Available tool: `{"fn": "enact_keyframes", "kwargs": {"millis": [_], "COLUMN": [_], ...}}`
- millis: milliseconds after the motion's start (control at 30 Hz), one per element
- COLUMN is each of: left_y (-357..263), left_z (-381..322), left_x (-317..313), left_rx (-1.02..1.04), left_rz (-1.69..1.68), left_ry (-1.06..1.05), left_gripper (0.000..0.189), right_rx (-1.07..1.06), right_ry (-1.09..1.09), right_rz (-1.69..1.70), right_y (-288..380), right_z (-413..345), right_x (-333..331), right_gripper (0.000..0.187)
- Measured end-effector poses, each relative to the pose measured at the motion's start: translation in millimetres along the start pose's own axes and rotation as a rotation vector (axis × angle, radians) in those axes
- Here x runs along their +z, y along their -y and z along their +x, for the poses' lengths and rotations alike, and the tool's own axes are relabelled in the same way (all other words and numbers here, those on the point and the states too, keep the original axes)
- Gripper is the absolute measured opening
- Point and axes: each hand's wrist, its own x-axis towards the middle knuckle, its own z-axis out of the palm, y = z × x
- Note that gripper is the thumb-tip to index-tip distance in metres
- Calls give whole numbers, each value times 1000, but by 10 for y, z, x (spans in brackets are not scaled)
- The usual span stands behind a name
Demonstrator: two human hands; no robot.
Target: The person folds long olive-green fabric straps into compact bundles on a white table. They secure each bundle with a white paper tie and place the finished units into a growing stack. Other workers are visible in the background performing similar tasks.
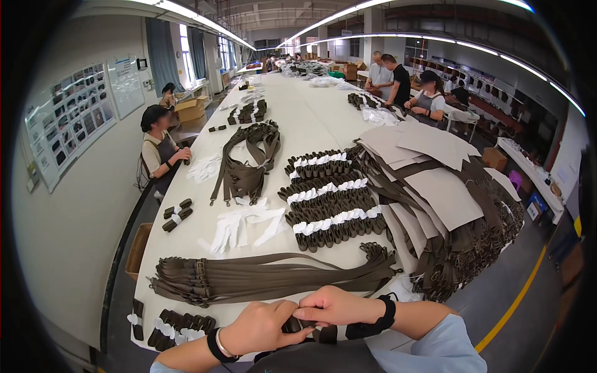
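Close to my body, my left hand [263, 324] and my right hand [333, 305] meet at the table's front edge. Between their fingers is a dark brown strap [293, 325], partly rolled or folded and mostly covered by the fingers. Its loose part [326, 335] hangs below my right hand. Just beyond lies a long bundle of flat brown straps [261, 275] with metal buckles and hooks. To the left of my left forearm are several folded straps [186, 326] with white paper bands.
White paper strips [238, 226] lie mid-table. Behind the bundle stand rows of banded strap rolls [333, 200]. A large pile of straps under grey sheets [443, 196] covers the right side. Loose straps [252, 163] lie farther off. One co-worker [161, 144] works at the left edge.
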Motion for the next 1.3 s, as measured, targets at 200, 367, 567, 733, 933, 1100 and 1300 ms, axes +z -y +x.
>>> {"fn": "enact_keyframes", "kwargs": {"millis": [200, 367, 567, 733, 933, 1100, 1300], "left_y": [-183, -202, -214, -230, -27, -91, -51], "left_z": [-116, -205, -87, -10, -55, 12, -133], "left_x": [-184, -191, -202, 43, -108, -159, -129], "left_rx": [85, 32, 18, -132, -536, -496, -201], "left_rz": [25, -20, -46, -155, -575, -732, -1027], "left_ry": [1, 15, 74, 119, 538, 577, 525], "left_gripper": [45, 48, 58, 63, 35, 29, 24], "right_rx": [-4, 31, 26, 110, 30, 110, -31], "right_ry": [-32, -38, 134, 133, 13, 198, 346], "right_rz": [153, 75, -174, -255, -262, -316, 68], "right_y": [168, 229, 155, 206, 129, 314, 245], "right_z": [-268, -403, -302, -63, -186, -189, -286], "right_x": [160, 109, -246, -61, -78, -103, -41], "right_gripper": [47, 49, 37, 41, 41, 37, 31]}}
